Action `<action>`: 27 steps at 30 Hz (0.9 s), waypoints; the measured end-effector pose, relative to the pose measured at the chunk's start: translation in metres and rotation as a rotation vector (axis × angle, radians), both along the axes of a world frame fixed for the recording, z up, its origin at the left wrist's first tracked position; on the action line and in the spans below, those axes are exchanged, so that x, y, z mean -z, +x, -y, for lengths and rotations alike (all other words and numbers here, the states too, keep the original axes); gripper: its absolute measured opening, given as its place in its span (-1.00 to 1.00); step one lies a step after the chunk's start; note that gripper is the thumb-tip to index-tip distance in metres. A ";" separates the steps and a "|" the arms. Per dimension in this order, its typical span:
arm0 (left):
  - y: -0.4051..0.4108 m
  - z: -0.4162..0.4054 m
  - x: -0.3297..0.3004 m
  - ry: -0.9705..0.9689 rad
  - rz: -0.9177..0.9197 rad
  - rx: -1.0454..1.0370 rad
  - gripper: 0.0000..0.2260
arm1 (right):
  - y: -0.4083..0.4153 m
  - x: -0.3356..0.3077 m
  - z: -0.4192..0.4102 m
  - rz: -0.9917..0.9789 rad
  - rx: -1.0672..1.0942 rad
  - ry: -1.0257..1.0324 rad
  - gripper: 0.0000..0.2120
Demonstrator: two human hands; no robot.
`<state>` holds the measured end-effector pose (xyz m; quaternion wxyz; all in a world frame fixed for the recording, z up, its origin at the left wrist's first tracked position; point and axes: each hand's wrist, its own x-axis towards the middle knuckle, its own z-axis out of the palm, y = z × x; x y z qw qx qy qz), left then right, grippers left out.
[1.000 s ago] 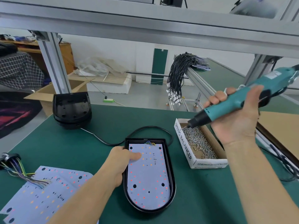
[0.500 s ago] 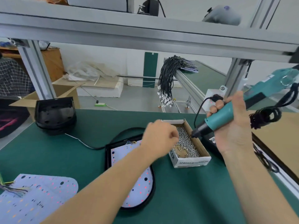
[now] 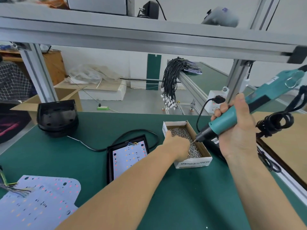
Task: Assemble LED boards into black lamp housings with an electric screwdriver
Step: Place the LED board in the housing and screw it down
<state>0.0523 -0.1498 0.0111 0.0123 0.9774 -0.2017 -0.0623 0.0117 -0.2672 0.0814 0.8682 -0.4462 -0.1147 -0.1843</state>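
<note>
A: Left hand [image 3: 177,147] is down in the screw box [image 3: 193,162], fingers curled into the pile of screws [image 3: 181,132]. Can't tell if it's got one pinched yet. Right hand [image 3: 235,130] wrapped around the teal electric screwdriver [image 3: 222,121], bit tip hovering just over the box, right beside the left fingers.

B: Where's the work?

A: Black lamp housing [image 3: 109,156] on the green counter [image 3: 191,196], left of the box, LED board [image 3: 129,156] sitting in it. Left forearm crosses its near end. Spare boards [image 3: 39,203] near left, stacked housings [image 3: 57,117] far left.

B: Risks?

A: Bit tip that close to fingers; trigger bump would nick them. Board isn't screwed down by the look of it, so the forearm dragging back could shift it off its holes. Could also fumble the screw onto the counter.

B: Versus a second ago?

A: Left hand was flat on the board then; now it's off it and in the box. Driver has dropped from above the box to its rim.
</note>
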 end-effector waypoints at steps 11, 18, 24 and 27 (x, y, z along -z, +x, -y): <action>0.002 -0.007 -0.010 0.014 -0.124 0.164 -0.79 | -0.002 -0.003 0.002 0.001 0.007 0.005 -0.80; -0.008 -0.008 -0.011 -0.271 -0.032 0.120 -0.76 | -0.006 -0.001 0.000 -0.022 0.006 0.000 -0.77; -0.031 -0.054 -0.038 -1.316 -0.230 -0.144 -0.84 | -0.013 -0.004 -0.006 0.002 -0.081 0.069 -0.72; -0.051 -0.086 -0.045 -1.550 -0.343 -0.293 -0.85 | -0.018 -0.008 -0.020 0.023 -0.219 0.138 -0.48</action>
